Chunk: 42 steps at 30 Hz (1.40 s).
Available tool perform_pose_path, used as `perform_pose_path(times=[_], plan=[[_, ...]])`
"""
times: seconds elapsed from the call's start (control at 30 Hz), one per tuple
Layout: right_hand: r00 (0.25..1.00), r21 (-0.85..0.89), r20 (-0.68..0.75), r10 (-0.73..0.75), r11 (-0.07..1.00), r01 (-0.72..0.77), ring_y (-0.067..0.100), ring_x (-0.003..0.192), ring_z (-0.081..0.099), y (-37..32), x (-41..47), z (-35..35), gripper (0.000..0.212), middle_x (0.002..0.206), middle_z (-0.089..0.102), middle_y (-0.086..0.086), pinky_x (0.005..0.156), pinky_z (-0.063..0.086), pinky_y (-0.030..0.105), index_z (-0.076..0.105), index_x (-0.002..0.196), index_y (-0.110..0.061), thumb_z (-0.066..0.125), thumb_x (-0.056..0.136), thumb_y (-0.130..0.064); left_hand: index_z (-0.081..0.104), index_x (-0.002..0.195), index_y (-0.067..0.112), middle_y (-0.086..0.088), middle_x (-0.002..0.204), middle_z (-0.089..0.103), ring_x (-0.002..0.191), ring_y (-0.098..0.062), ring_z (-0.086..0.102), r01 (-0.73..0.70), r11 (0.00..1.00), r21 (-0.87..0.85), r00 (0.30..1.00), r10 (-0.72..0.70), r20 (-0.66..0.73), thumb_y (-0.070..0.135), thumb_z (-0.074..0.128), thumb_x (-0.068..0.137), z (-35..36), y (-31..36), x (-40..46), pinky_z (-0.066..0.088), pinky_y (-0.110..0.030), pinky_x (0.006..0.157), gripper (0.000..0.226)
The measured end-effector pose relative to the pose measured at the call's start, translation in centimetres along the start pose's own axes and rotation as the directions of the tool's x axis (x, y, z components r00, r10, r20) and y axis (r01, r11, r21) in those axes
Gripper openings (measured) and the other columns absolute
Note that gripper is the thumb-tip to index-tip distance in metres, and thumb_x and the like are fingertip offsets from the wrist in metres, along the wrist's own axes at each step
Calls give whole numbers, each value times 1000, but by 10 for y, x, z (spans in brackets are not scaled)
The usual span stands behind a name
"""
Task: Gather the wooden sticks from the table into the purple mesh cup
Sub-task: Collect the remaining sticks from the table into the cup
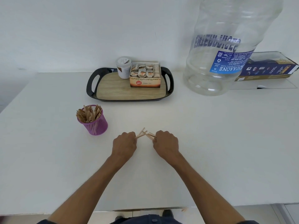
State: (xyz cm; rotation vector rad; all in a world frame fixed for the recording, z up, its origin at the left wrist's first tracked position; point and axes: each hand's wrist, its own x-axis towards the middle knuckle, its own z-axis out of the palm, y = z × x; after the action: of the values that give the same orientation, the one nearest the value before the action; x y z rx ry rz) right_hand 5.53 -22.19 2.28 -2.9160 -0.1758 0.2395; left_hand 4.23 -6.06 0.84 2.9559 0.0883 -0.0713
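White table [210,143] against a white wall [64,29], left hand [124,143] and right hand [166,143] each gripped wooden sticks [142,134], purple mesh cup [95,125] up-left of the left hand.

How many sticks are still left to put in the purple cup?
Nearly none. The purple mesh cup is already packed with wooden sticks. The left hand and right hand each grip a small bunch of sticks over the table. No loose ones show. Only dropping these in remains.
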Motion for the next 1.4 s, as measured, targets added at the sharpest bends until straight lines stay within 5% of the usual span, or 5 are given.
perform_pose_path(times=[0.47,0.63,0.83,1.1,1.4], plan=[[955,-112,212,-207,966,234,32,91,58,12,8,-6,33,112,63,13,71,35,34,47,112,-6,42,99,-35,37,91,13,0,72,45,70,-25,44,-171,964,202,979,144,143,13,40,94,-12,6,8,31,-33,62,5],[954,254,210,-216,954,160,23,71,46,28,10,-5,24,80,53,4,64,34,35,46,97,-10,43,97,-34,40,93,12,-5,82,51,67,-23,46,-180,983,44,977,173,127,23,40,98,-15,-9,10,33,-32,59,12],[978,805,135,-158,593,-16,13,66,47,28,12,-4,25,72,53,2,68,38,31,43,78,-12,36,101,-20,43,79,13,-1,68,51,60,-16,42,-139,802,-580,975,213,60,18,46,100,-22,-11,11,34,-27,54,22],[931,928,350,-105,-96,-360,10,41,33,20,24,-2,21,63,61,5,39,22,20,44,72,-18,36,92,-17,48,89,12,2,69,40,56,-7,35,118,455,-882,978,99,182,18,40,102,-29,-4,11,33,-20,50,16],[939,911,337,-66,-230,-343,10,41,28,12,34,6,29,48,47,1,38,17,20,44,71,-15,29,94,-24,44,92,11,-3,72,63,59,-10,43,201,299,-933,968,85,235,21,36,104,-19,0,12,30,-25,52,18]])
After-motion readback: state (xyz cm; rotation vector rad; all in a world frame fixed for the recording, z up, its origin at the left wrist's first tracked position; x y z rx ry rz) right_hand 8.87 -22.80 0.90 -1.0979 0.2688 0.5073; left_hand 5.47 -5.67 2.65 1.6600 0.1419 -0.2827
